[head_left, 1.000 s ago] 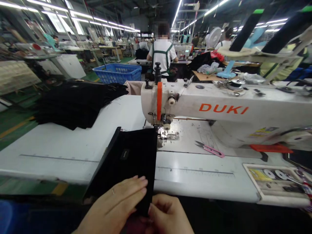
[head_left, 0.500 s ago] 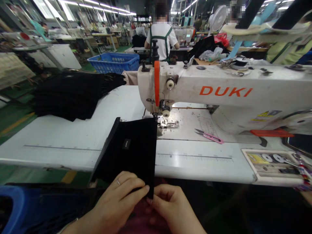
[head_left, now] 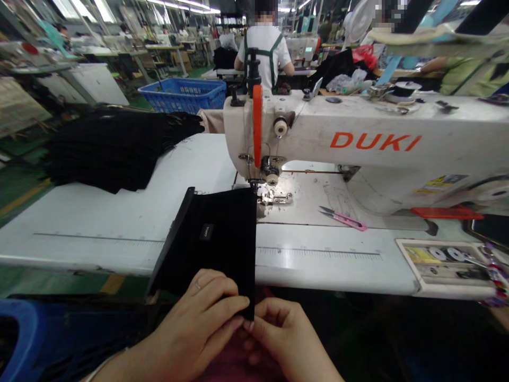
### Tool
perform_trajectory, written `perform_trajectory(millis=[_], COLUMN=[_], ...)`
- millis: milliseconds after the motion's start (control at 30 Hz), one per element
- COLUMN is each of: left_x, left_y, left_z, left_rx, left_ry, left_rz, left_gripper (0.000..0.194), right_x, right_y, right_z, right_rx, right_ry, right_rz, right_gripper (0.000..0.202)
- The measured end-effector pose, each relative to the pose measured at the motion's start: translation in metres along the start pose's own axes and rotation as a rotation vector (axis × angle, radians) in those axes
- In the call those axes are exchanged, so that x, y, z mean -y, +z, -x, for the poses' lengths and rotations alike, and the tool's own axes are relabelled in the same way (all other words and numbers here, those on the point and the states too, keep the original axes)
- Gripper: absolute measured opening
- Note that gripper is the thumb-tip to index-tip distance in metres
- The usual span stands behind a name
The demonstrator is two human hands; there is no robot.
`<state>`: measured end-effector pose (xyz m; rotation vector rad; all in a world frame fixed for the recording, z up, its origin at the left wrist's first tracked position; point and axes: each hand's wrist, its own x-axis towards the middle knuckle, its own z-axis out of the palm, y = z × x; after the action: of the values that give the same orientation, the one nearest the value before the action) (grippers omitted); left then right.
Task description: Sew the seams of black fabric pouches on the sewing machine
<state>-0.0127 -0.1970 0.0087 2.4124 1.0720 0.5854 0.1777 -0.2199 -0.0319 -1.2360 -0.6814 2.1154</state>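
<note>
A black fabric panel (head_left: 222,249) with a small dark label (head_left: 206,232) lies over the table's front edge. Its far right corner is at the needle and presser foot of the white sewing machine (head_left: 310,127). My left hand (head_left: 210,313), with a ring on one finger, is closed on the panel's near end, thumb beneath and fingers on top. At the near right corner, my right hand (head_left: 274,323) pinches the fabric edge, its fingertips close to those of my left hand. Some right-hand fingers are partly hidden in shadow below the cloth.
Pink thread snips (head_left: 344,218) lie right of the needle. A stack of black fabric pieces (head_left: 107,148) rests on the table's left. Blue baskets stand behind the table (head_left: 183,95) and at lower left (head_left: 24,339). A tray (head_left: 445,265) with bobbins sits at right. A co-worker (head_left: 264,50) is beyond.
The view has shifted slightly. My left hand's fingers have moved a little right, closer to the panel's near right corner; both hands still hold the panel, which stays at the needle.
</note>
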Motion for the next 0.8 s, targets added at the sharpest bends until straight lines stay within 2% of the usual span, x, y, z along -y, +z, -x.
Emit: perform_trajectory(millis=[133,233,467,567,667,700,733,800], left_x=[0.002,0.004,0.007,0.008,0.008,0.007,0.005,0.001], left_y=[0.001,0.000,0.002,0.006,0.005,0.004,0.001,-0.004], left_z=[0.001,0.007,0.009,0.009,0.009,0.008,0.006,0.001], left_rx=[-0.017,-0.010,-0.042,-0.061,-0.096,-0.108,-0.116,-0.122], left_ry=[0.067,0.095,0.147,0.205,0.272,0.296,0.319,0.328], left_rz=[-0.037,-0.062,-0.062,-0.151,-0.248,-0.258,-0.257,-0.255], left_gripper=[0.023,0.027,0.026,0.025,0.023,0.023,0.024,0.030], right_x=[-0.003,-0.005,-0.004,-0.006,-0.008,-0.009,-0.009,-0.008], right_y=[-0.003,-0.005,-0.001,-0.001,-0.006,-0.009,-0.012,-0.017], right_z=[0.001,0.002,0.001,0.000,0.002,0.003,0.003,0.001], right_rx=[0.033,0.040,0.044,0.053,0.098,0.086,0.046,-0.115], right_ry=[-0.012,-0.004,0.009,0.023,0.017,-0.056,-0.194,-0.618], right_rz=[-0.022,-0.019,-0.066,-0.072,0.009,0.119,0.283,0.701], right_gripper=[0.053,0.051,0.056,0.057,0.048,0.041,0.032,0.010])
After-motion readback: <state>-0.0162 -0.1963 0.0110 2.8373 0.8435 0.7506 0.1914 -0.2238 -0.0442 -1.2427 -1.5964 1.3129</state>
